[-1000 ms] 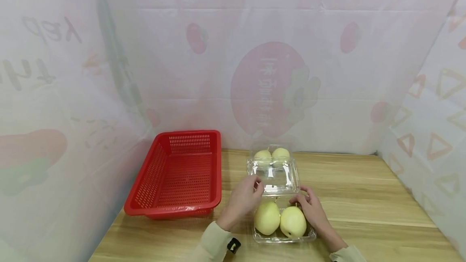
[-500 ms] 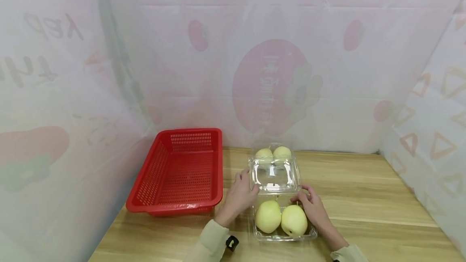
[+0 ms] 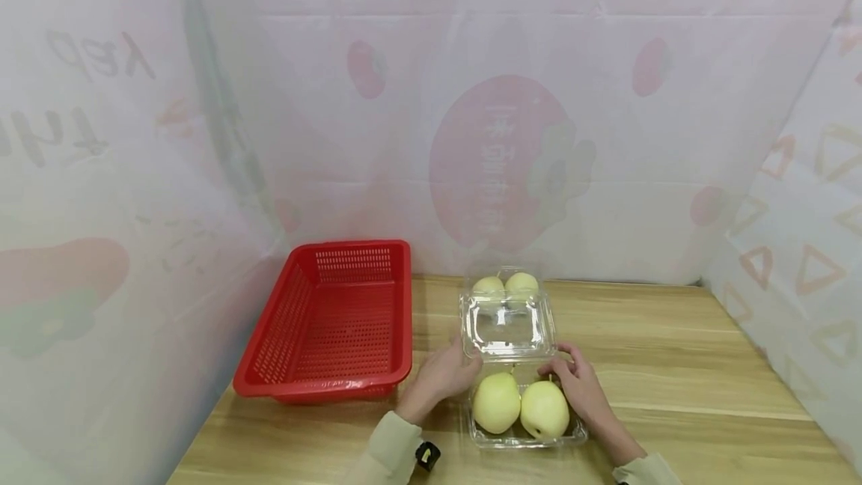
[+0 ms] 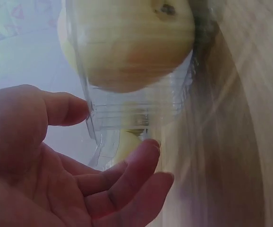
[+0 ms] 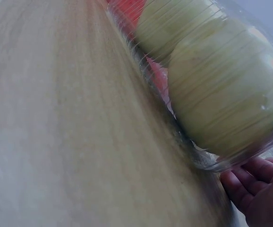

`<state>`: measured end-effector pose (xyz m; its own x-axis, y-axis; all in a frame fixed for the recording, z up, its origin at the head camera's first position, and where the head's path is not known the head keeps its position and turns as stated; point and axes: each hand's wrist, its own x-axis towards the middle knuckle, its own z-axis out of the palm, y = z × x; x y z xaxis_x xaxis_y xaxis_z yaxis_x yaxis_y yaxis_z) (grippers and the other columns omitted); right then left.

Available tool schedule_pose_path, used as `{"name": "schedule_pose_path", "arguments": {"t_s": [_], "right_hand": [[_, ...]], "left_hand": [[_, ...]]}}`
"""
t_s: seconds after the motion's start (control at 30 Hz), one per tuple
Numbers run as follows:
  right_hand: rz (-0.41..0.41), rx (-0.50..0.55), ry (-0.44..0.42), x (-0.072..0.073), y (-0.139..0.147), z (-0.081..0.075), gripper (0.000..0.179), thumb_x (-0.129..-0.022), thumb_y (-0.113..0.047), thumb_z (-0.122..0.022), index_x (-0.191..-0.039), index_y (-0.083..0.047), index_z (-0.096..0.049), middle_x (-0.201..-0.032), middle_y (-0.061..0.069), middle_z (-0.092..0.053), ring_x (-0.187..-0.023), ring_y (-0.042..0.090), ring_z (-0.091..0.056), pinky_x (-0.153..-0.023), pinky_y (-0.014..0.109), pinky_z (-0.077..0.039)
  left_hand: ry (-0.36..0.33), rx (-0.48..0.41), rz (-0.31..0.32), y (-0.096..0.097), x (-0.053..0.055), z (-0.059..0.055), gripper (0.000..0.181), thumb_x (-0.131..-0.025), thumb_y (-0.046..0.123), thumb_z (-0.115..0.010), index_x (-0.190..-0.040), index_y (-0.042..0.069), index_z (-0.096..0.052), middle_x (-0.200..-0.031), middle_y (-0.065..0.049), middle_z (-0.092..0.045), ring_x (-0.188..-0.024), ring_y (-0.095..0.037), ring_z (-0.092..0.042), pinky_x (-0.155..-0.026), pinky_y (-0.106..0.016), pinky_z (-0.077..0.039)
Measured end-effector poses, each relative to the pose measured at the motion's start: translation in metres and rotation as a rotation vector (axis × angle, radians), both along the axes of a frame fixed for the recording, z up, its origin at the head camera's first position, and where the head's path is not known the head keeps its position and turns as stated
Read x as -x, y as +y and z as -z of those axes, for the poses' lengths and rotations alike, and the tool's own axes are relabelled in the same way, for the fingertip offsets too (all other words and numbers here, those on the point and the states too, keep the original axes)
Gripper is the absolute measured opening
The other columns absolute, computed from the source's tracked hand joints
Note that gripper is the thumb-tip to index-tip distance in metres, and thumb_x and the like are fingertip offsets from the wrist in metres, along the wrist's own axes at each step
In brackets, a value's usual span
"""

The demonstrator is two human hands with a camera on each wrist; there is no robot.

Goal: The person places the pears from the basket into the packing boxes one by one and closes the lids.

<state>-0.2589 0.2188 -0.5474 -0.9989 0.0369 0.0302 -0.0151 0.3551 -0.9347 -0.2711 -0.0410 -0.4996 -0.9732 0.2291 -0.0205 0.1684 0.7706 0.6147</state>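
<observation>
In the head view, an open clear plastic fruit box holds two pale yellow pears, a left pear and a right pear. Its lid is folded back away from the person. My left hand is at the box's back left corner. The left wrist view shows the thumb touching the rim, with the loosely bent fingers apart from the wall. My right hand grips the back right corner; in the right wrist view its fingers touch the corner's outside, the thumb mostly hidden.
A red perforated plastic basket stands on the left of the wooden table. Behind the lid are two more pears in another clear plastic box. Printed cloth hangs around the table's back and sides.
My left hand first shifted to the lid's left side, then drew slightly lower, its fingers now partly behind the lid's corner. The right hand stays at its corner; box and pears look unmoved.
</observation>
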Motion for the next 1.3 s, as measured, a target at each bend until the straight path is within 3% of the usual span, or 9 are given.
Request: {"name": "schedule_pose_path", "arguments": {"t_s": [0.07,0.1,0.23,0.33,0.47,0.73,0.87,1.0,1.3], "right_hand": [[-0.003,-0.002,-0.003,0.0,0.001,0.0,0.046,-0.102,-0.021,-0.048,-0.142,-0.001,-0.038,-0.104,0.014,-0.074,-0.103,0.02,-0.069,-0.089,0.022,-0.047],[-0.004,0.001,-0.005,0.0,0.001,0.001,0.046,-0.102,-0.021,-0.048,-0.142,-0.001,-0.037,-0.104,0.014,-0.074,-0.103,0.021,-0.069,-0.089,0.022,-0.047],[-0.007,0.015,-0.007,0.0,0.002,0.002,0.046,-0.102,-0.02,-0.048,-0.142,0.0,-0.037,-0.104,0.015,-0.074,-0.104,0.021,-0.069,-0.087,0.021,-0.049],[-0.011,0.031,-0.012,0.0,0.002,0.002,0.046,-0.102,-0.019,-0.047,-0.143,0.0,-0.037,-0.104,0.016,-0.073,-0.102,0.02,-0.069,-0.085,0.02,-0.05],[-0.018,0.053,-0.023,0.0,0.002,0.0,0.045,-0.102,-0.018,-0.048,-0.143,-0.001,-0.038,-0.103,0.017,-0.073,-0.1,0.018,-0.069,-0.083,0.019,-0.051],[-0.03,0.098,-0.034,0.003,0.004,-0.002,0.042,-0.101,-0.017,-0.05,-0.14,-0.002,-0.042,-0.103,0.019,-0.072,-0.097,0.019,-0.069,-0.082,0.022,-0.053],[-0.039,0.091,-0.036,0.003,0.006,-0.002,0.043,-0.101,-0.019,-0.051,-0.14,-0.002,-0.042,-0.103,0.018,-0.073,-0.095,0.017,-0.069,-0.081,0.022,-0.052],[-0.044,0.09,-0.038,0.003,0.007,-0.002,0.042,-0.101,-0.019,-0.052,-0.138,-0.002,-0.043,-0.103,0.018,-0.073,-0.089,0.016,-0.068,-0.078,0.023,-0.052],[-0.051,0.063,-0.029,0.002,0.012,-0.012,0.045,-0.1,-0.017,-0.054,-0.139,0.001,-0.041,-0.104,0.019,-0.072,-0.09,0.017,-0.069,-0.078,0.022,-0.054]], "left_hand": [[-0.009,0.005,0.013,-0.001,0.0,-0.001,0.07,-0.096,0.041,-0.051,-0.148,-0.004,-0.034,-0.124,-0.024,-0.064,-0.091,-0.031,-0.065,-0.071,-0.045,-0.051],[-0.001,0.01,0.02,-0.002,0.0,0.0,0.069,-0.097,0.04,-0.051,-0.148,-0.004,-0.034,-0.125,-0.025,-0.063,-0.094,-0.032,-0.065,-0.073,-0.045,-0.051],[0.03,-0.023,0.033,-0.003,0.002,0.001,0.061,-0.096,0.031,-0.053,-0.143,-0.005,-0.039,-0.098,-0.018,-0.069,-0.074,-0.024,-0.062,-0.061,-0.039,-0.048],[0.03,-0.078,0.032,-0.004,0.004,0.001,0.055,-0.095,0.026,-0.057,-0.139,-0.004,-0.043,-0.081,-0.008,-0.065,-0.062,-0.017,-0.053,-0.054,-0.032,-0.043],[0.024,-0.1,0.027,-0.005,0.005,0.002,0.051,-0.096,0.025,-0.059,-0.137,-0.002,-0.047,-0.088,-0.008,-0.069,-0.065,-0.013,-0.054,-0.055,-0.029,-0.042],[0.011,-0.12,0.024,-0.005,0.008,0.004,0.049,-0.096,0.025,-0.06,-0.137,0.001,-0.047,-0.101,-0.016,-0.071,-0.078,-0.018,-0.062,-0.064,-0.036,-0.049],[0.017,-0.128,0.029,-0.005,0.008,0.005,0.048,-0.096,0.025,-0.06,-0.136,0.002,-0.048,-0.089,-0.01,-0.069,-0.07,-0.014,-0.059,-0.062,-0.033,-0.047],[0.016,-0.152,0.029,-0.005,0.009,0.006,0.047,-0.096,0.025,-0.06,-0.135,0.002,-0.048,-0.074,-0.002,-0.058,-0.058,-0.012,-0.052,-0.054,-0.03,-0.043],[-0.025,-0.226,0.027,-0.007,0.011,0.006,0.045,-0.097,0.024,-0.059,-0.137,0.006,-0.048,-0.072,0.0,-0.058,-0.051,-0.012,-0.051,-0.046,-0.03,-0.043]]}}
